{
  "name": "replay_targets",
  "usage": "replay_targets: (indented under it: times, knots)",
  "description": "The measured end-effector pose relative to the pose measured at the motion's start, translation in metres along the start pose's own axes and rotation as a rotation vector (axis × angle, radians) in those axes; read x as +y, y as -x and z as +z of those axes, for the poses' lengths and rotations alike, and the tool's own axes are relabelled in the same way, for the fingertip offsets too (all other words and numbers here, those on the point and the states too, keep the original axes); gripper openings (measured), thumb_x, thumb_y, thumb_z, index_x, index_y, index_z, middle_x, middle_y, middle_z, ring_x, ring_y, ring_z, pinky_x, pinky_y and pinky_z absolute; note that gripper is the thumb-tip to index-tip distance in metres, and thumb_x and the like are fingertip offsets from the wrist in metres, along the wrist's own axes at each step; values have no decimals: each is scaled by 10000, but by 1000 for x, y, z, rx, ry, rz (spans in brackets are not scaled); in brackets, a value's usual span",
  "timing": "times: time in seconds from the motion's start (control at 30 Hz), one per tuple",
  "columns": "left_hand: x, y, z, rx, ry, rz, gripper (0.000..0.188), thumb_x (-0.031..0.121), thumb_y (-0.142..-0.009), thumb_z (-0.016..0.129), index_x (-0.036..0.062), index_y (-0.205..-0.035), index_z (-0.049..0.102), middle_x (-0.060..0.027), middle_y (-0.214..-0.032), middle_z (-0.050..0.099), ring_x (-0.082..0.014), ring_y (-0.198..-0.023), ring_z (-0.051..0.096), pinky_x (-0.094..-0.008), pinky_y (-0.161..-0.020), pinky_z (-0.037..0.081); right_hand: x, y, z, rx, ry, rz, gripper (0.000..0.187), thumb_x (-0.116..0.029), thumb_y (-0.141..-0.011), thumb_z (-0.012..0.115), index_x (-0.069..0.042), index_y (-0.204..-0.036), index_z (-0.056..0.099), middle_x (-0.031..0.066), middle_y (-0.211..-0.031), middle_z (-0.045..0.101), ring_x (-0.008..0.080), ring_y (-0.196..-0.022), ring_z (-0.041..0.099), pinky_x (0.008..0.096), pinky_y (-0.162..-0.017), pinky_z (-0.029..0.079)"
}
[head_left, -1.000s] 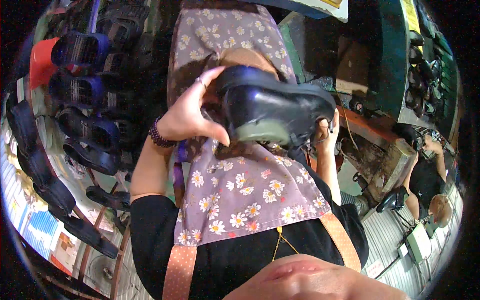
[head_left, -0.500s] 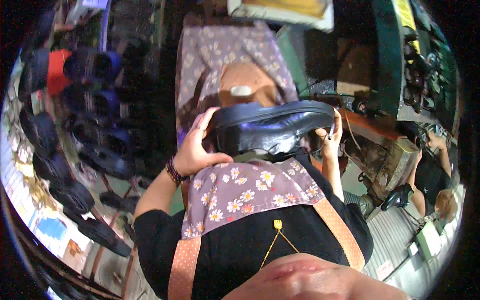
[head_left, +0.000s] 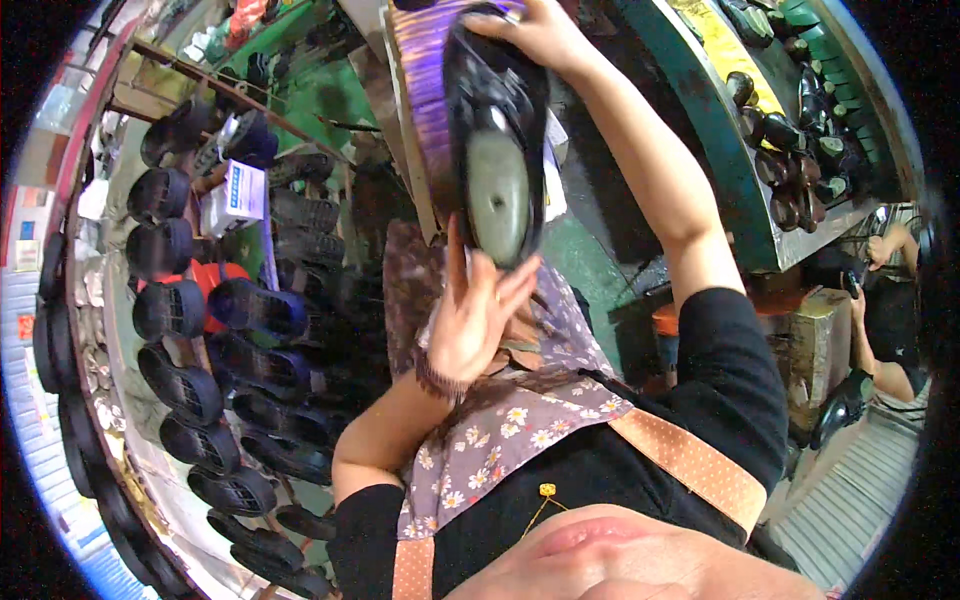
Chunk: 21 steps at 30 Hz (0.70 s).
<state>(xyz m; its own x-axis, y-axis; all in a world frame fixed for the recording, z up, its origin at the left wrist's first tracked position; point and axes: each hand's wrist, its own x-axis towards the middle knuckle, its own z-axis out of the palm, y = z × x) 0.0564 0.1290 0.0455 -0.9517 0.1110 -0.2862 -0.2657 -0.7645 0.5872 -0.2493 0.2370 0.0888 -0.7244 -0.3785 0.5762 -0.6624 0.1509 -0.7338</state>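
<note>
A black leather shoe (head_left: 458, 110) with a pale green shoe last (head_left: 500, 180) filling its opening is held out in front of me, its toe pointing away. My right hand (head_left: 535, 35) reaches far forward and grips the toe end, thumb across the upper. At the heel, my left hand (head_left: 468, 325) has its fingers spread around the rounded back, holding it from the near side. Slight motion blur softens the shoe. Just left of the shoe is a ribbed surface (head_left: 424, 100) lit purple; its kind I cannot make out.
Racks on the left carry several black shoe soles (head_left: 178, 390) and a small white-and-blue box (head_left: 236, 197). A green-sided bench (head_left: 745, 200) at the right bears several dark shoes (head_left: 785, 130). Another person's arm (head_left: 905, 250) is at the far right, near a black shoe (head_left: 840, 410).
The shoe has moved from near my lap, sideways on, to farther forward with its toe pointing away and its opening upward. My right arm has stretched out; my view has shifted.
</note>
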Motion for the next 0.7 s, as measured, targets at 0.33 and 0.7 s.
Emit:
replay_targets:
  times: [0.33,0.7]
  knots:
    - [85,-94,13,88,-578,-277,680,605,-941,416,92,-1385,362,-235,-1022,640,-324,-803,687,-399,-702,575,79,-31,31,211,-149,11,231,-140,-906,617,3,-1087,621,106,-951,667,179,-965,627,298,-866,481]
    - [24,-105,-25,500,-942,977,388,158,-983,503,-33,-1309,414,-144,-1198,527,-191,-1057,511,-319,-961,393,-70,145,34,69,363,197,919,-290,-668,856,-10,-1407,388,250,-1329,501,379,-1273,472,385,-1030,412]
